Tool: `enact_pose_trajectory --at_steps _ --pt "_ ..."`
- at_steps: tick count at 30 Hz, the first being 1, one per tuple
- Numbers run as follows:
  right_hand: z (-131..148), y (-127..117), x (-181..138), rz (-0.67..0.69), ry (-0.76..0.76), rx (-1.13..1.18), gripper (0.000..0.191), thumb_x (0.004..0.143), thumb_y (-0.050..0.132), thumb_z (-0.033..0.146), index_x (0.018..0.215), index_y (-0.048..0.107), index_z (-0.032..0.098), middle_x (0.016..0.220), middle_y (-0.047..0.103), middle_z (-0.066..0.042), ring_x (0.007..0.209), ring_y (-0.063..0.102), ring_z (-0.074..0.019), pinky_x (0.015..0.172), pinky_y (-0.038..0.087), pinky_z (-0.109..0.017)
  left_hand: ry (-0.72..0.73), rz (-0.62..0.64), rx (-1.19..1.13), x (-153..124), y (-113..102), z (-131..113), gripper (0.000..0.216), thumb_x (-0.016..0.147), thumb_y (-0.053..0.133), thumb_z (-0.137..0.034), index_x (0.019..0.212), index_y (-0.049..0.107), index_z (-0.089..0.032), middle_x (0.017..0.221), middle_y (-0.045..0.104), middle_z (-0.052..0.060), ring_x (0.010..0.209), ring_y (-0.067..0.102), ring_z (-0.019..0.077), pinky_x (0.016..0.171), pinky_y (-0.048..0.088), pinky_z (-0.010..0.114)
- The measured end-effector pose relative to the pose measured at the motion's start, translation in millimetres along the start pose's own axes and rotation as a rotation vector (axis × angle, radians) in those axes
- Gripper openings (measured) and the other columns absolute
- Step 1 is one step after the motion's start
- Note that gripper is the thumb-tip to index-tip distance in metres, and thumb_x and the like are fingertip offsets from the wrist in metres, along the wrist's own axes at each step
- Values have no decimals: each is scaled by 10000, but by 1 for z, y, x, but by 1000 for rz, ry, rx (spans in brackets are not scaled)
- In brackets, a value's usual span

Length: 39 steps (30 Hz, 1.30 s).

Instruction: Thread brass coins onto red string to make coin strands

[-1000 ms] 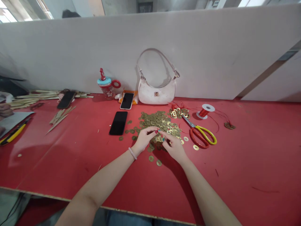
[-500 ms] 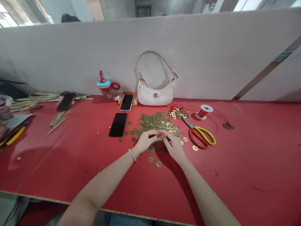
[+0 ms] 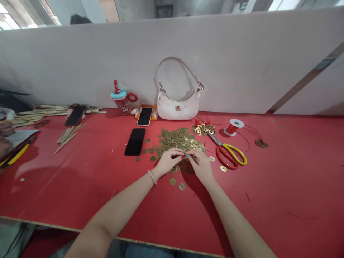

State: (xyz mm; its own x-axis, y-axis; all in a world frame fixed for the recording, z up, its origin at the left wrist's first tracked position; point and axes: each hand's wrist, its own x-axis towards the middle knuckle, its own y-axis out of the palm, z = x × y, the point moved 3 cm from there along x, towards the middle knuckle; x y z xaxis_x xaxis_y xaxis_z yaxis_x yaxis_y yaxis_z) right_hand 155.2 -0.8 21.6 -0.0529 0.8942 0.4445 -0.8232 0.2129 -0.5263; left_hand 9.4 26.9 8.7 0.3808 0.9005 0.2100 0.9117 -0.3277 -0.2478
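Note:
My left hand (image 3: 168,160), with a pale bead bracelet (image 3: 152,177) at its wrist, is closed in a pinch above the near side of a pile of brass-coloured coins (image 3: 176,139) with holes in them. My right hand (image 3: 201,165) is also pinched, its fingertips meeting those of the left. What lies between the fingertips is too small and covered to make out. Some gold-coloured metal shows among the right fingers. Two loose coins (image 3: 181,186) lie on the red table just below the hands.
Scissors (image 3: 231,154) with red and yellow handles lie right of the pile, near threaded coins (image 3: 203,129) and a red string spool (image 3: 233,127). A black phone (image 3: 135,142), a white handbag (image 3: 178,107) and a cup (image 3: 123,102) stand or lie beyond. Another person's hand (image 3: 5,129) is far left.
The fingertips of both hands have drawn closer together, and the right fingers have curled slightly. More gold-coloured metal shows by the right fingers. Other things stay in place.

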Motion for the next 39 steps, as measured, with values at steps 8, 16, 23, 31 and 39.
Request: enact_pose_trajectory --at_steps 8,16,23,31,39 --pt "0 -1 0 -31 15 -27 133 802 473 188 805 606 196 810 619 -58 786 567 -181 715 456 -326 66 62 58 -2 3 -3 174 771 566 -243 846 695 -153 958 652 84 899 595 160 856 448 286" --pt "-6 0 -1 -57 75 -20 132 793 482 200 799 613 187 840 616 -67 788 569 -180 667 461 -308 123 93 78 -4 5 -8 148 753 570 -188 827 697 -167 933 656 71 870 599 151 831 461 278" --pt "-8 0 -1 -55 135 -44 122 780 482 193 785 604 187 835 614 -62 754 555 -178 660 451 -313 175 84 106 -6 5 -12 148 753 565 -184 816 697 -172 917 657 66 856 601 147 810 469 274" --pt "-11 1 -1 -56 151 -16 117 777 471 205 797 586 192 849 599 -65 769 544 -185 680 451 -329 174 89 107 -5 5 -14 143 756 554 -170 814 685 -173 904 651 63 862 593 148 818 463 282" --pt "0 -7 0 -85 8 72 47 791 485 236 781 512 199 958 538 -75 981 505 -196 875 396 -368 65 -17 43 -3 1 -2 145 760 561 -204 850 664 -154 969 626 83 903 585 160 850 446 300"
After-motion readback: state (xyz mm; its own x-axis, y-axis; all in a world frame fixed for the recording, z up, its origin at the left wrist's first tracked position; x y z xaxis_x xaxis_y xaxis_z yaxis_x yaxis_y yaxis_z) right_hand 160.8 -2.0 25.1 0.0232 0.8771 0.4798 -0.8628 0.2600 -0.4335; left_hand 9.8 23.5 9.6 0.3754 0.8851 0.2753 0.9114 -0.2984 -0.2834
